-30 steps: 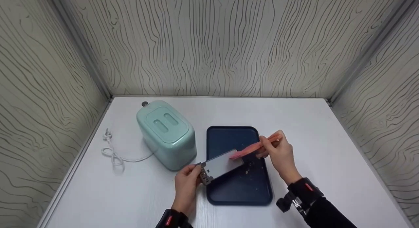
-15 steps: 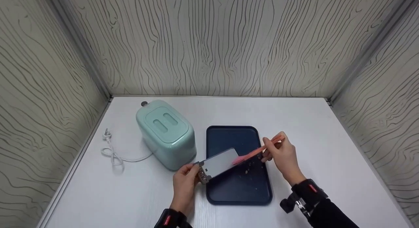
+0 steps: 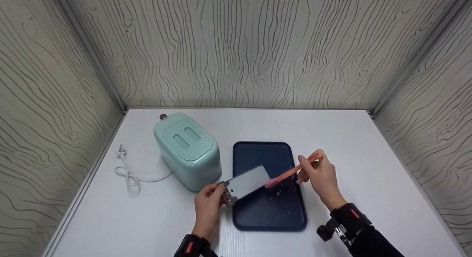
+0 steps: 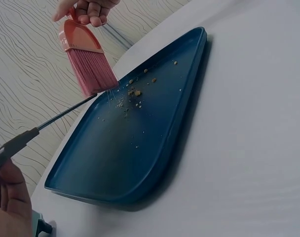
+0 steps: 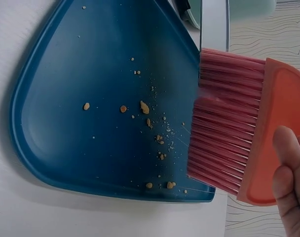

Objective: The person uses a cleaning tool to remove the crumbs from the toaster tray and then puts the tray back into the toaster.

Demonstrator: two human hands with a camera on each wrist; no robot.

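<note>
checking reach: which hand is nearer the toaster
Left. The left hand grips the metal tray just in front of the toaster; the right hand holds the brush beyond the blue tray.

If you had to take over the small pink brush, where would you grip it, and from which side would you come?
Grip the brush by its flat orange handle end, where the right hand pinches it now, coming from the right side of the blue tray. The bristles point left toward the metal plate in the left hand, so that end is soft and crowded.
</note>
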